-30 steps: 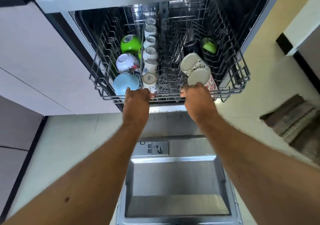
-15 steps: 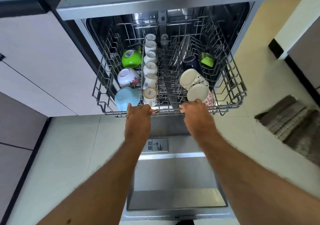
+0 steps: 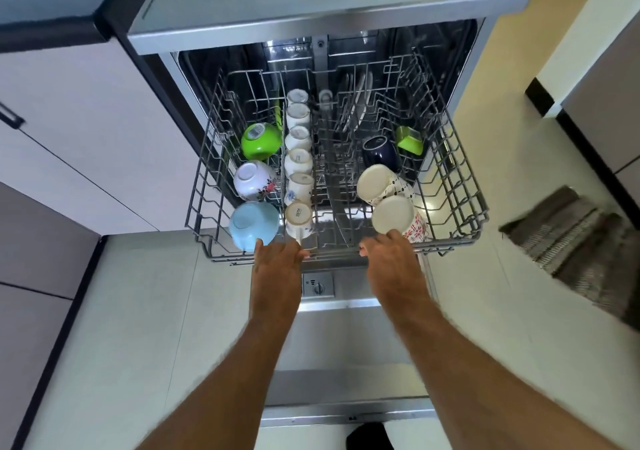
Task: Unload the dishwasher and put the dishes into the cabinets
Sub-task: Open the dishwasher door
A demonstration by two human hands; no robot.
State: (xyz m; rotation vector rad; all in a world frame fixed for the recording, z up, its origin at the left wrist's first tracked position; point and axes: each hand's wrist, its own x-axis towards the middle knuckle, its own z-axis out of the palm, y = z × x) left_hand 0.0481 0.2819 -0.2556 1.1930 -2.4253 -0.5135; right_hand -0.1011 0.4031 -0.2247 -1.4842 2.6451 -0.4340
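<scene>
The dishwasher's upper wire rack (image 3: 460,186) is pulled out over the open door (image 3: 346,359). My left hand (image 3: 277,262) and my right hand (image 3: 393,259) both grip its front rail. Upside down in the rack's left column are a green bowl (image 3: 260,140), a white floral bowl (image 3: 254,180) and a light blue bowl (image 3: 253,225). A row of several small white cups (image 3: 298,162) runs down the middle. On the right lie two cream patterned mugs (image 3: 393,214), a dark blue cup (image 3: 379,151) and a small green dish (image 3: 410,139).
White cabinet fronts (image 3: 79,127) stand to the left, under a dark countertop (image 3: 45,6). A grey striped mat (image 3: 581,245) lies on the pale tiled floor at right. A dark-based wall (image 3: 588,68) rises at far right.
The rack has slid further out of the dishwasher toward me, both hands still on its front rail. The view has tilted upward a little.
</scene>
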